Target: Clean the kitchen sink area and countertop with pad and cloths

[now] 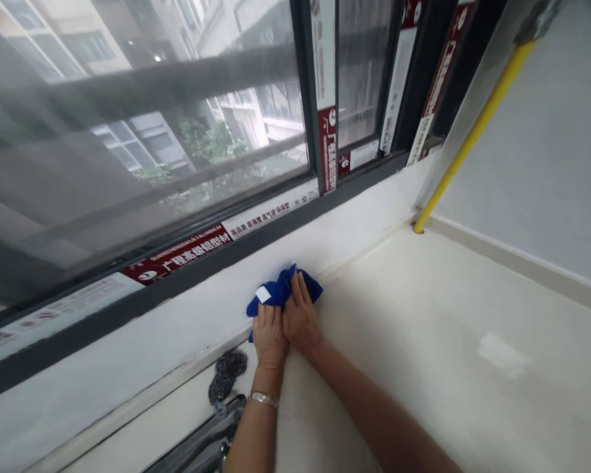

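Observation:
A bunched blue cloth [278,289] with a white label lies against the foot of the white wall strip under the window. My left hand [270,335], with a bracelet at its wrist, presses its fingers onto the cloth's left part. Right beside it, my right hand [301,315] grips the cloth's right part, its fingers pointing up toward the wall. The two hands touch each other. Part of the cloth is hidden under the fingers.
A dark steel-wool scourer [227,374] lies left of my left wrist, near a shiny dark sink or tap part [201,443]. A yellow pipe [473,138] rises from the cream counter [473,315] at the right corner. The window frame [256,246] carries printed protective tape.

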`<move>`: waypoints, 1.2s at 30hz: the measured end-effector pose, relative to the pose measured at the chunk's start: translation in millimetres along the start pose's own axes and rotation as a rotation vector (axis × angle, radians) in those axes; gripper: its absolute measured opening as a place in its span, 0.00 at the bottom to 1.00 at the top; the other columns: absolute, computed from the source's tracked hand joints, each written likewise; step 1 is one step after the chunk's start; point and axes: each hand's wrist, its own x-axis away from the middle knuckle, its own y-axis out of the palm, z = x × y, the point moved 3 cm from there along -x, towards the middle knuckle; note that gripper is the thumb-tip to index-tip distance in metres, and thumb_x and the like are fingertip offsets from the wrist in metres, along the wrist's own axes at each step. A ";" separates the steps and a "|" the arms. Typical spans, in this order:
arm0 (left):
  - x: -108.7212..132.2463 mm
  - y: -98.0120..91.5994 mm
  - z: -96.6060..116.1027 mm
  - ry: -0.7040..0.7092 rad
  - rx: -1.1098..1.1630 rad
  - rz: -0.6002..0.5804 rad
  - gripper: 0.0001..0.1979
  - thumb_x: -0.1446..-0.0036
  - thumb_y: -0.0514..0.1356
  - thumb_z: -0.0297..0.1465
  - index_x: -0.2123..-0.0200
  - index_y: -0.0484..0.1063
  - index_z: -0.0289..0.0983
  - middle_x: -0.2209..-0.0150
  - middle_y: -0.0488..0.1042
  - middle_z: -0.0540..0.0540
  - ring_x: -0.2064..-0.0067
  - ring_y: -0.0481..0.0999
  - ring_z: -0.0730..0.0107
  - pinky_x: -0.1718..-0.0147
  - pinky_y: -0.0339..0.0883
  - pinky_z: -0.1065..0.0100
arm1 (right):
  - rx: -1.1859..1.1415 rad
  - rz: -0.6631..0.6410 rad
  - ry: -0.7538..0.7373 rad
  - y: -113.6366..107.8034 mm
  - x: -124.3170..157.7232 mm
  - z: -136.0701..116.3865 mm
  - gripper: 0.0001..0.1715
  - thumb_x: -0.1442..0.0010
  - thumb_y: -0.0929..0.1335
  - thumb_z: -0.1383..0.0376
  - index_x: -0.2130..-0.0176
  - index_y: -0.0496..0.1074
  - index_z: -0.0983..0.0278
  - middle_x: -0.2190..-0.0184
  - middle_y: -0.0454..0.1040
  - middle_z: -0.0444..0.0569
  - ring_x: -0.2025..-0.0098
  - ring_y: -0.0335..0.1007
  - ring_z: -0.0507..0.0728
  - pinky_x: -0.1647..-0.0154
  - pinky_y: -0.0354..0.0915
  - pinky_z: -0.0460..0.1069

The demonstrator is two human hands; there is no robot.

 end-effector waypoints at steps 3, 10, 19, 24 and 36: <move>7.9 2.7 0.0 -0.002 0.026 -0.055 0.20 0.29 0.49 0.30 0.42 0.72 0.31 0.39 0.72 0.29 0.33 0.67 0.46 0.43 0.69 0.51 | -0.049 -0.052 0.017 -3.9 13.7 6.1 0.39 0.38 0.59 0.71 0.29 0.57 0.76 0.25 0.49 0.63 0.22 0.37 0.65 0.24 0.51 0.64; 23.0 -19.1 24.3 -0.025 0.013 -0.108 0.18 0.32 0.49 0.26 0.46 0.73 0.27 0.45 0.76 0.29 0.39 0.73 0.46 0.42 0.73 0.48 | -0.118 -0.133 0.006 -16.7 35.9 9.4 0.42 0.47 0.62 0.72 0.33 0.63 0.76 0.29 0.60 0.64 0.25 0.49 0.65 0.25 0.54 0.63; 59.7 -50.8 64.9 -0.046 0.184 -0.123 0.25 0.35 0.49 0.22 0.36 0.63 0.30 0.37 0.71 0.31 0.35 0.71 0.47 0.41 0.74 0.43 | -0.234 -0.007 0.088 -15.2 75.6 30.7 0.37 0.41 0.62 0.70 0.33 0.64 0.68 0.38 0.72 0.63 0.35 0.67 0.66 0.32 0.65 0.67; 81.8 -84.2 92.2 -0.092 0.356 -0.238 0.31 0.32 0.50 0.25 0.28 0.50 0.38 0.28 0.58 0.35 0.27 0.56 0.51 0.34 0.67 0.41 | -0.391 0.063 0.231 -38.6 96.4 45.4 0.31 0.36 0.62 0.62 0.35 0.67 0.64 0.43 0.76 0.59 0.39 0.72 0.64 0.37 0.70 0.63; 135.9 -123.9 67.5 -0.302 0.244 -0.408 0.25 0.29 0.47 0.34 0.33 0.65 0.34 0.30 0.61 0.33 0.28 0.55 0.37 0.34 0.59 0.30 | 0.191 0.031 0.302 -197.5 104.2 121.2 0.31 0.30 0.57 0.56 0.35 0.68 0.63 0.34 0.68 0.60 0.31 0.59 0.71 0.31 0.53 0.71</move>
